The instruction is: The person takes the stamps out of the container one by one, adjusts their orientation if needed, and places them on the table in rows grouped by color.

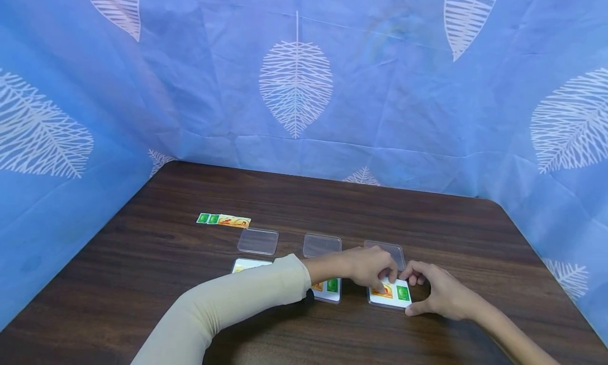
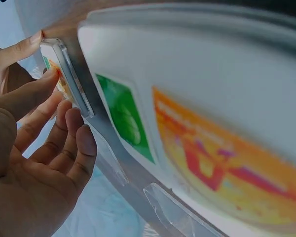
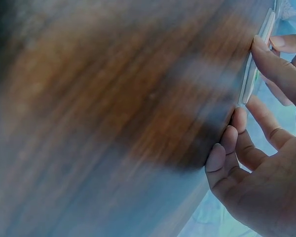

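At the right, a shallow clear plastic case (image 1: 390,301) holds a white card bearing an orange-yellow sticker and a green sticker (image 1: 402,293). My right hand (image 1: 444,294) holds this case by its right side, with the thumb at the near corner and the index finger at the far one. From the left, my left hand (image 1: 368,267) reaches over the case. Its thumb (image 2: 37,91) touches the orange-yellow sticker, while the other fingers lie loosely bent beside the case's far edge.
A second case (image 1: 333,291) with similar stickers sits under my left forearm, partly hidden; a third (image 1: 244,263) is farther left. Behind them lie clear lids (image 1: 258,241), (image 1: 322,245) in a row. A sticker strip (image 1: 223,220) lies at the back left. Blue curtains (image 1: 380,90) enclose the table.
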Demonstrator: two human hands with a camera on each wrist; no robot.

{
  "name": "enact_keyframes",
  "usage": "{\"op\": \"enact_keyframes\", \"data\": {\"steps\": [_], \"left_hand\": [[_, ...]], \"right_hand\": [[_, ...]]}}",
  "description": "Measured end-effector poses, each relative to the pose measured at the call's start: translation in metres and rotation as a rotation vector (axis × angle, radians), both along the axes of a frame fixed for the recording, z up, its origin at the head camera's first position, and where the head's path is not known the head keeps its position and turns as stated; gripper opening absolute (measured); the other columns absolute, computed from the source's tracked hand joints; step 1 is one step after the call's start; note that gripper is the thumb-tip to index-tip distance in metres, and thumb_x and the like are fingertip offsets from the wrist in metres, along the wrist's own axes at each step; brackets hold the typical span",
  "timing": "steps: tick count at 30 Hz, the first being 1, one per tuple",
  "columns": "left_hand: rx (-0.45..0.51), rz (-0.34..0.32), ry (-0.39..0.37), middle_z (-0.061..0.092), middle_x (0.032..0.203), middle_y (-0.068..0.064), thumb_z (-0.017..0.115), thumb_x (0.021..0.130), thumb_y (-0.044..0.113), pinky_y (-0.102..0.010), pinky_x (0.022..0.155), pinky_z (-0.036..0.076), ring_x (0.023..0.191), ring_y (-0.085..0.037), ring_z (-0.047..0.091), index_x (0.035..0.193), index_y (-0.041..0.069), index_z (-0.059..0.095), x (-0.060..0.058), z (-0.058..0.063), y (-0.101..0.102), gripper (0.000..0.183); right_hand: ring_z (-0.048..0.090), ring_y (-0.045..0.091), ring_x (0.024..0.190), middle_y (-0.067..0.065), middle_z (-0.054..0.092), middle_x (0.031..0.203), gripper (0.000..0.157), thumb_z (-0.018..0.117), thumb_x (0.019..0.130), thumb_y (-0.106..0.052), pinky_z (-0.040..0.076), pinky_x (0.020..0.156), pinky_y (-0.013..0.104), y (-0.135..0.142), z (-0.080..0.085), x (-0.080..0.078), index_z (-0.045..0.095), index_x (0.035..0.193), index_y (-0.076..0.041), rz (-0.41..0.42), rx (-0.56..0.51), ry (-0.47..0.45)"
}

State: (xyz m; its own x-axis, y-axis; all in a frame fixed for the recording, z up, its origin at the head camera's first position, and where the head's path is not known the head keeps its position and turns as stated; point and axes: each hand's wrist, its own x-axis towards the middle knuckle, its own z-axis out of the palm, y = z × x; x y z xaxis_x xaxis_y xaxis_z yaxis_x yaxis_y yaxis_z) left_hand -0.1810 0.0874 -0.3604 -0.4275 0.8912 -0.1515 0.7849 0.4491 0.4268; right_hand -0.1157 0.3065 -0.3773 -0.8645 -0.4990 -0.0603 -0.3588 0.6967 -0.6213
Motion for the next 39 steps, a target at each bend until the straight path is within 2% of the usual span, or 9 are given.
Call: {"op": "enact_keyframes", "data": {"steps": [6, 18, 26, 35, 39], "left_hand": [[-0.022, -0.004, 0.012, 0.055, 0.080, 0.007, 0.081, 0.092, 0.014, -0.014, 0.059, 0.040, 0.068, -0.002, 0.048, 0.104, 0.013, 0.071, -0.0002, -0.0007, 0.0039, 0.016], [-0.058, -0.003, -0.060, 0.055, 0.080, 0.005, 0.078, 0.093, 0.009, -0.015, 0.059, 0.040, 0.068, -0.004, 0.048, 0.097, 0.014, 0.065, -0.0008, 0.0039, 0.0069, 0.015], [-0.077, -0.008, -0.077, 0.054, 0.081, 0.005, 0.077, 0.094, 0.008, -0.015, 0.060, 0.039, 0.067, -0.005, 0.047, 0.092, 0.014, 0.060, 0.0011, 0.0050, 0.0082, 0.018], [-0.036, -0.009, -0.073, 0.050, 0.078, 0.005, 0.078, 0.090, 0.000, -0.015, 0.058, 0.037, 0.066, -0.004, 0.044, 0.091, 0.015, 0.057, 0.0013, 0.0028, 0.0092, 0.026], [0.006, -0.029, -0.098, 0.052, 0.079, 0.005, 0.078, 0.090, -0.002, -0.014, 0.060, 0.039, 0.068, -0.004, 0.045, 0.093, 0.013, 0.060, -0.0002, 0.0035, 0.0071, 0.023]], "right_hand": [[0.046, 0.009, 0.084, 0.001, 0.051, 0.094, 0.051, 0.095, 0.072, -0.020, 0.042, 0.071, 0.028, 0.0008, -0.0021, -0.0003, 0.062, 0.109, -0.007, -0.007, 0.000, 0.011], [0.044, 0.010, 0.083, 0.002, 0.049, 0.093, 0.050, 0.093, 0.075, -0.028, 0.039, 0.070, 0.029, 0.0006, -0.0002, -0.0034, 0.060, 0.107, -0.010, 0.023, -0.034, -0.010], [0.042, 0.011, 0.083, 0.002, 0.047, 0.091, 0.049, 0.093, 0.075, -0.029, 0.037, 0.068, 0.030, 0.0007, -0.0014, -0.0039, 0.055, 0.099, -0.011, 0.035, -0.062, -0.019], [0.041, 0.013, 0.081, 0.003, 0.047, 0.092, 0.047, 0.093, 0.076, -0.026, 0.037, 0.067, 0.031, 0.0006, -0.0011, -0.0047, 0.057, 0.101, -0.010, 0.038, -0.081, -0.062], [0.041, 0.012, 0.080, 0.003, 0.046, 0.091, 0.048, 0.093, 0.076, -0.026, 0.036, 0.067, 0.031, 0.0010, -0.0011, -0.0051, 0.056, 0.101, -0.009, 0.042, -0.082, -0.054]]}}
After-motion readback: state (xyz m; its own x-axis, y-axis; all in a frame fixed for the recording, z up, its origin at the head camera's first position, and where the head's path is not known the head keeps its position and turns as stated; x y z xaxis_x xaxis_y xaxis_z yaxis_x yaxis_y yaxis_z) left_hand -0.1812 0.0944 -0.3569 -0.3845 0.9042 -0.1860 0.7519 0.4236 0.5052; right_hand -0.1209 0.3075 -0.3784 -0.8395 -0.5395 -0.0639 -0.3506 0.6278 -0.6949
